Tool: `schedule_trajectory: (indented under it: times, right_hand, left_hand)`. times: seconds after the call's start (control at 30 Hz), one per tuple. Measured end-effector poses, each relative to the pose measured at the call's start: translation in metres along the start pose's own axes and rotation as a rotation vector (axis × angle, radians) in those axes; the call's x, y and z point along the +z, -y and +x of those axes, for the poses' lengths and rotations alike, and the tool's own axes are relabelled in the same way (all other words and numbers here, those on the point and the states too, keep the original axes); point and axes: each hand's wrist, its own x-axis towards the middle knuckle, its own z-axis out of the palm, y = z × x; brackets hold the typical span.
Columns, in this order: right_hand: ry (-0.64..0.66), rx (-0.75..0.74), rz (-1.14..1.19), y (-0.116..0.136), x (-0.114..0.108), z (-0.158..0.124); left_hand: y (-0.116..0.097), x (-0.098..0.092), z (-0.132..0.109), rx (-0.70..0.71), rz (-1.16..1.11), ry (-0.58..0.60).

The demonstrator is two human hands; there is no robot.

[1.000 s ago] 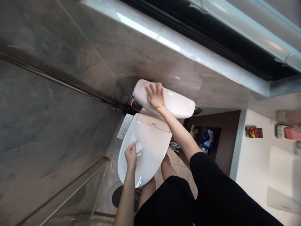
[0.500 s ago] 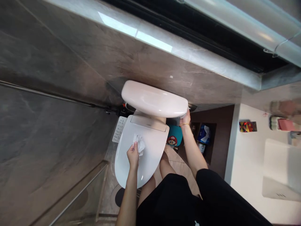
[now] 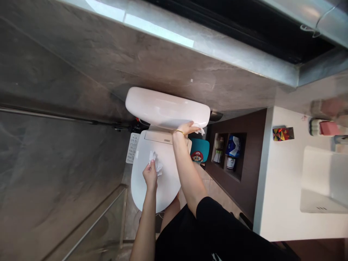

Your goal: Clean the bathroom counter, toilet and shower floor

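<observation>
My left hand [image 3: 150,174] is closed on a crumpled white tissue [image 3: 158,169], held over the closed lid [image 3: 165,188] of a white toilet. At the front edge of the toilet tank [image 3: 165,105], near its right end, is my right hand [image 3: 187,128]. Under its fingers a second white tissue [image 3: 201,131] sticks out to the right, pressed against the tank's front. A gold bracelet [image 3: 178,131] circles the right wrist. The right palm and part of that tissue are hidden from view.
A teal bin [image 3: 203,146] with a cartoon face stands right of the toilet. Beyond it a brown cabinet [image 3: 252,159] has shelves with a blue pack [image 3: 234,146]. A white counter [image 3: 282,195] holds a basin. A button panel [image 3: 132,148] juts out left of the lid.
My right hand has moved left from the tank's right end to its front face, tissue still in it. The left hand stays over the lid with its tissue. The view has shifted slightly.
</observation>
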Motion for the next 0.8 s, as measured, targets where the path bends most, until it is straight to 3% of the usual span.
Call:
schedule_trajectory:
  times: [0.07,0.17,0.33,0.43,0.5,0.57,0.63,0.73,0.8]
  right_hand:
    - [-0.163,0.091,-0.020,0.001,0.013,-0.029]
    - [-0.118,0.234,0.004,-0.002,0.028,-0.066]
    - [0.161,0.477,0.154,-0.011,0.062,-0.116]
    - [0.400,0.593,0.292,-0.011,0.081,-0.144]
    - [0.599,0.639,0.426,-0.012,0.078,-0.157]
    - [0.770,0.666,0.510,-0.017,0.059,-0.163]
    - [0.849,0.659,0.495,-0.028,0.021,-0.160]
    - [0.851,0.611,0.424,-0.055,-0.060,-0.141]
    - [0.783,0.577,0.365,-0.076,-0.122,-0.122]
  left_hand:
    - [0.002,0.002,-0.001,0.022,0.013,0.007]
    - [0.007,0.002,-0.004,0.026,0.011,0.016]
    - [0.014,-0.015,-0.014,-0.004,0.012,0.024]
    - [0.024,-0.033,-0.018,-0.042,0.035,-0.017]
    - [0.034,-0.046,-0.020,-0.033,0.038,-0.035]
    - [0.046,-0.060,-0.021,-0.022,0.025,-0.053]
    - [0.058,-0.073,-0.022,-0.036,-0.021,-0.065]
    - [0.075,-0.086,-0.026,-0.081,-0.111,-0.044]
    - [0.084,-0.091,-0.031,-0.094,-0.138,-0.008]
